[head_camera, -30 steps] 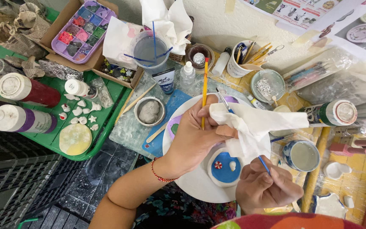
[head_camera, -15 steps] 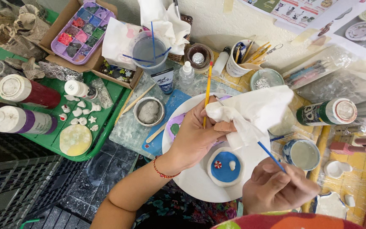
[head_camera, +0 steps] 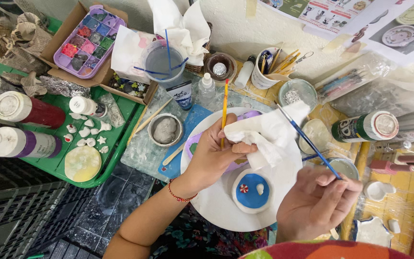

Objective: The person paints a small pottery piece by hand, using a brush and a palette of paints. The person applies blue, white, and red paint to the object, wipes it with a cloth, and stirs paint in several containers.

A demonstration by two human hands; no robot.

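My left hand (head_camera: 215, 156) holds a white tissue (head_camera: 270, 135) and a yellow-handled paintbrush (head_camera: 224, 106) that points away from me. My right hand (head_camera: 318, 204) grips a thin blue-handled brush (head_camera: 307, 140); its tip end lies against the tissue's upper right edge. Both hands hover over a round white board (head_camera: 219, 204). On the board sits a small round blue-painted clay piece (head_camera: 251, 191) with a red-and-white dot and a white bit on it. A purple-edged clay piece (head_camera: 192, 145) lies partly hidden under my left hand.
A water cup with blue brushes (head_camera: 163, 61), a purple paint palette in a cardboard box (head_camera: 83, 41), a small bowl of grey clay (head_camera: 165, 129), paint bottles (head_camera: 28, 110) on a green tray (head_camera: 120, 139), a brush mug (head_camera: 268, 72) and a green-labelled bottle (head_camera: 365, 127) surround the board.
My right hand has pulled back to the right, drawing the blue brush out of the tissue. The tissue has bunched toward my left hand, which lifted slightly off the blue piece.
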